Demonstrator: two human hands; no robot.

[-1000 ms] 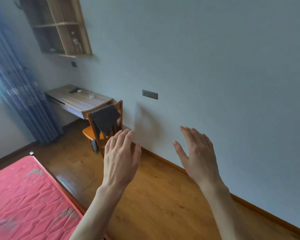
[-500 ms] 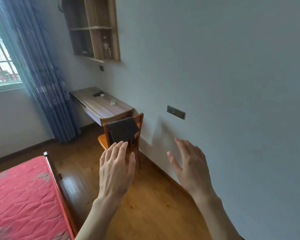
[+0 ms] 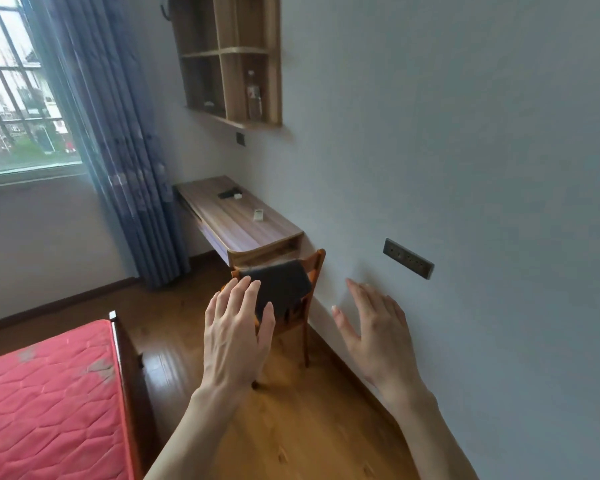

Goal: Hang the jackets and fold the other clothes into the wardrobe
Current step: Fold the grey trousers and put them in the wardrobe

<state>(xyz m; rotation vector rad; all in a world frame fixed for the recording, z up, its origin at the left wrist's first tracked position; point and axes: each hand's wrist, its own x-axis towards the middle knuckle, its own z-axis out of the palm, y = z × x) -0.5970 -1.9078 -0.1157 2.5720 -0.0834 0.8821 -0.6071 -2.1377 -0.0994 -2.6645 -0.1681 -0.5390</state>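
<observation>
A dark grey garment (image 3: 284, 285) hangs over the backrest of an orange wooden chair (image 3: 314, 268) that stands against the wall by the desk. My left hand (image 3: 234, 332) is raised in front of the chair with straight fingers and holds nothing; it overlaps the garment in the view. My right hand (image 3: 374, 327) is held up beside it, near the wall, fingers spread, also holding nothing. No wardrobe is in view.
A wooden desk (image 3: 243, 226) with small items stands beyond the chair under a wall shelf (image 3: 229, 60). A bed with a red mattress (image 3: 45, 396) fills the lower left. Blue curtains (image 3: 125, 150) hang beside the window. Wooden floor (image 3: 291, 427) lies between bed and wall.
The view has swung up and left, bringing the window and shelf into sight. The chair with the grey garment now looks nearer to my raised hands, which stay open.
</observation>
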